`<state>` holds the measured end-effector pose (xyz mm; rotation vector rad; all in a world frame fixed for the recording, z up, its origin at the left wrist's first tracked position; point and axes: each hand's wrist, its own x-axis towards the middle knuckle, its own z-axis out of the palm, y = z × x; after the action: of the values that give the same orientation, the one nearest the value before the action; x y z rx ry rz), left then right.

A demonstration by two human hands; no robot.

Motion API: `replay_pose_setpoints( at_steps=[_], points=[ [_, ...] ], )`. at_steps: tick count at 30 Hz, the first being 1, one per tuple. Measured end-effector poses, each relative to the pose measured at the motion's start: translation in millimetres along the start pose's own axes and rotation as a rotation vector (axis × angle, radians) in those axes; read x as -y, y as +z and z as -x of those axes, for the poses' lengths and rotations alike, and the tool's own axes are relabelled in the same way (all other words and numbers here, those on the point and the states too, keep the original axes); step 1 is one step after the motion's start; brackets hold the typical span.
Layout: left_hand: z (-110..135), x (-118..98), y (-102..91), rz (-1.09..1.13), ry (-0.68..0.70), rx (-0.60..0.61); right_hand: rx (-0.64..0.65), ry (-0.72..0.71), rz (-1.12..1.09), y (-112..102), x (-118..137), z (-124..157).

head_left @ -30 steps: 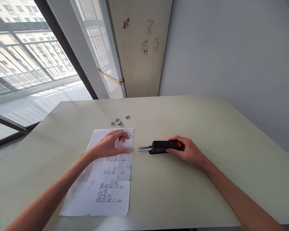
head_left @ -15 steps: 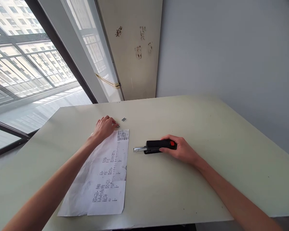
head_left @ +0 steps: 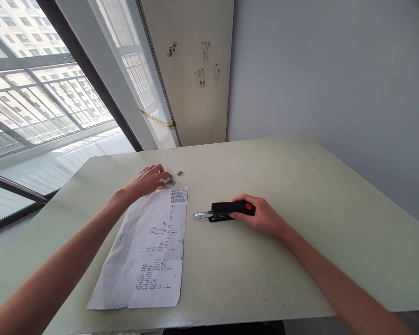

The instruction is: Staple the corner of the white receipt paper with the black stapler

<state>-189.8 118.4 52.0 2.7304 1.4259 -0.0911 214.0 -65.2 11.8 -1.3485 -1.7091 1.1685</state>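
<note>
At the top edge of the paper, my left hand (head_left: 149,180) has its thumb and index finger closed around a small grey strip of staples (head_left: 167,180). The far fingers are partly hidden behind the hand. Another staple strip (head_left: 173,183) lies right beside the fingertips, and a separate strip (head_left: 180,173) rests a little farther right. My right hand (head_left: 260,213) grips the rear of a black stapler (head_left: 226,209) with a red button. A metal tray sticks out from the stapler's front toward the left, and its base is close to the table.
A creased printed sheet (head_left: 153,251) lies left of the stapler, its top near my left hand. The pale table (head_left: 282,270) extends to a grey wall (head_left: 328,70) at the right. A glass window (head_left: 49,97) and a cabinet panel (head_left: 195,107) stand behind.
My left hand has shifted slightly back and left, its fingers lifting so more of the staple strips shows. My right hand and the stapler have stayed nearly still.
</note>
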Motion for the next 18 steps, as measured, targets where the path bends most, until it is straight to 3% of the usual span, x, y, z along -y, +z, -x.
replay_pose_setpoints(
  at_steps=[12,18],
  points=[
    [3.8,1.6,-8.5,0.019,0.043,-0.058,-0.001,0.004,-0.005,-0.4,-2.1,-0.1],
    [5.7,2.6,-9.2,0.057,0.017,-0.025,0.001,0.0,0.009,-0.8,-1.1,-0.1]
  ],
)
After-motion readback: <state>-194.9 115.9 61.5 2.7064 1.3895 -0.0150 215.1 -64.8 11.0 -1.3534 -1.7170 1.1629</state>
